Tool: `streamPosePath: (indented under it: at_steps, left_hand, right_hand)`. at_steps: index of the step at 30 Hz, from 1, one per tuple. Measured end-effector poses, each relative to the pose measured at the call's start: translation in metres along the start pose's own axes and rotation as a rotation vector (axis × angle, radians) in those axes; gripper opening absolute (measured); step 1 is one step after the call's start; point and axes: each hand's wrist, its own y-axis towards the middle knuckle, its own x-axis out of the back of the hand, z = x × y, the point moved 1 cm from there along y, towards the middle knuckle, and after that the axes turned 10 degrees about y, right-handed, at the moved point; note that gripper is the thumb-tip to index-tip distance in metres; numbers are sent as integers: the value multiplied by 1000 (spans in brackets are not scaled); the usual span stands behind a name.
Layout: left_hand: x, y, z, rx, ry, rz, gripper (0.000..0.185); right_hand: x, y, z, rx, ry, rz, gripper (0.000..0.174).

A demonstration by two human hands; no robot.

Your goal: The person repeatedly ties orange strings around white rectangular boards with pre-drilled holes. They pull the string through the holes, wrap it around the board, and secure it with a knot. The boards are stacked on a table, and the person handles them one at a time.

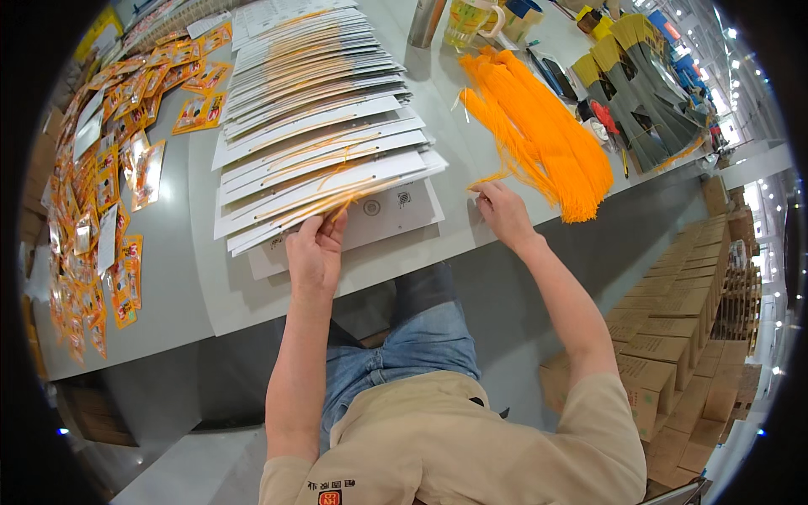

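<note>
My left hand (317, 249) pinches the ends of a thin orange cord (346, 203) at the front edge of a fanned stack of white cards (315, 129). Orange cords run through holes along the edges of several cards in the stack. Over to the right, my right hand (507, 213) has thumb and forefinger closed on an orange strand. That strand trails from a thick bundle of orange cords (549, 139) lying on the table. Under the stack's front lies a printed white sheet (410, 211).
Many small orange blister packs (129, 271) are spread over the table's left side. Behind the cord bundle stand a steel flask (427, 22) and a glass mug (467, 22). Grey and yellow card stacks (650, 95) sit at the right; cardboard boxes (650, 372) line the floor beyond the table (265, 306).
</note>
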Motion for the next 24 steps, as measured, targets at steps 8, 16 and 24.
streamPosePath:
  at_steps: [8,16,24]
  left_hand:
    - [40,-29,-16,-516,1889,187,54]
    - [35,-11,-51,-430,1951,312,34]
    - [35,-88,-27,-1000,1760,303,11]
  right_hand:
    - [-1,-4,-12,-21,-194,178,9]
    - [-2,-38,17,-18,-109,235,8]
    - [24,-34,80,73,102,-33,8]
